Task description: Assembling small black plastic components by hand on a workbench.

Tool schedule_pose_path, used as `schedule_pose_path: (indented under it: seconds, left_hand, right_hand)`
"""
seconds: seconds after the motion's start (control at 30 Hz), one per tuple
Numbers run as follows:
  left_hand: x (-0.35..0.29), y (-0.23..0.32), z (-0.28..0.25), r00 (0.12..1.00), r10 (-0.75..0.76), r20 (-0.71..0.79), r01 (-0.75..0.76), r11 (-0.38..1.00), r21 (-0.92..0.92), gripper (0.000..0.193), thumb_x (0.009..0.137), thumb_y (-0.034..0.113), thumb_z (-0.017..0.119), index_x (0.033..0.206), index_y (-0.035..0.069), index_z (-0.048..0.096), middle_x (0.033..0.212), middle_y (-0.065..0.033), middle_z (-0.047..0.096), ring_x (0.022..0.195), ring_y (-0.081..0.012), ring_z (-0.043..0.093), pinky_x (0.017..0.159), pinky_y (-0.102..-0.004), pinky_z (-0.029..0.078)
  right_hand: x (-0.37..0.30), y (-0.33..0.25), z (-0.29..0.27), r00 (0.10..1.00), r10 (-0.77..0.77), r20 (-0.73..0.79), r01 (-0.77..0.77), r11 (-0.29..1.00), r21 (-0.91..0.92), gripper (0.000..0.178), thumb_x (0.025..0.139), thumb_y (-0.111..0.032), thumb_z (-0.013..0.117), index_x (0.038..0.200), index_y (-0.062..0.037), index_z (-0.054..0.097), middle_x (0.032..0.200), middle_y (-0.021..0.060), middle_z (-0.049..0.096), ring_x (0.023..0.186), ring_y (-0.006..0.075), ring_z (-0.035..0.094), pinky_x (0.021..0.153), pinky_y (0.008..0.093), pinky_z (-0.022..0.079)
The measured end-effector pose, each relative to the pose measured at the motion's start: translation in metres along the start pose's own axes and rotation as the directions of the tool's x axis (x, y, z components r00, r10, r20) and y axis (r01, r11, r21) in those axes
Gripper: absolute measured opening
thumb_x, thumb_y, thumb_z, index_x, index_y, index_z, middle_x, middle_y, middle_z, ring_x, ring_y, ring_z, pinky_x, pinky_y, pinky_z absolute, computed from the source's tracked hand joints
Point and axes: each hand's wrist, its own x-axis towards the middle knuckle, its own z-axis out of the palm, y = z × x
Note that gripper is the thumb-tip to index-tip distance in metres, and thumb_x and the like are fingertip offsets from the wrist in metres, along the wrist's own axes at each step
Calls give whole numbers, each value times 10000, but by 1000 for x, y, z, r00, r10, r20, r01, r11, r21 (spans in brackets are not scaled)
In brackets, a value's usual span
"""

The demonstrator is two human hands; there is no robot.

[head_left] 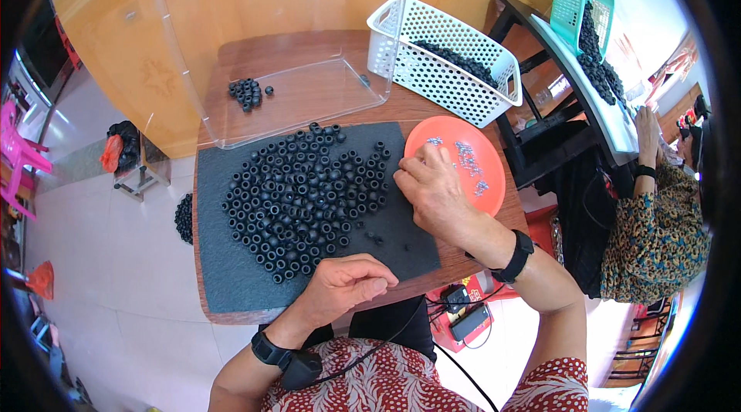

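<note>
Over the left rim of the orange plate [494, 157], the right hand [436, 188] is held with its fingers bent and drawn close together; whether anything is clamped there cannot be told, as the tips are hidden. Just right of that grip, tiny shiny bits [467, 159] are scattered on the plate; to its left, black beads [289, 196] are heaped on a dark mat [231, 288]. Nearer the body, the left hand [340, 288] is rested loosely curled, with nothing seen in it.

A bit could be lost among the beads (dark gaps are left everywhere) if one is let slip from the fingers. The plate, set close to the right edge of the table [455, 261], could be nudged off by a careless forearm, and beads could be scattered by a sweep of the left hand.

Beyond the right hand, a white basket [432, 80] is partly filled with dark pieces; farther left, a clear box [309, 120] is placed. Past the right elbow, a co-worker [656, 227] is seen.
</note>
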Motion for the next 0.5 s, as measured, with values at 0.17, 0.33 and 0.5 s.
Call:
schedule_pose_path:
  seconds: [0.17,0.33,0.5]
  left_hand:
    - [-1,-3,1,998,52,21,-52,999,0,126,848,58,595,916,-22,666,894,-67,628,735,-89,575,649,-195,463]
    - [1,-4,1,1000,1,25,-2,1000,15,123,842,54,580,910,-18,652,861,-52,623,800,-104,584,709,-220,460]
    - [0,1,2,1000,-12,-8,12,1000,22,116,843,54,580,905,-13,652,855,-46,621,799,-101,586,710,-220,462]
  right_hand:
    - [4,-3,8,970,-182,161,199,975,-97,58,616,-61,587,640,-36,540,699,79,497,791,239,441,737,351,350]
    - [0,-2,7,983,-108,150,124,987,-103,137,588,-36,615,704,-27,544,706,81,499,785,253,443,736,361,342]
    - [-11,-15,1,998,59,26,-64,961,270,220,599,10,656,785,-35,548,738,84,523,796,275,456,722,373,339]
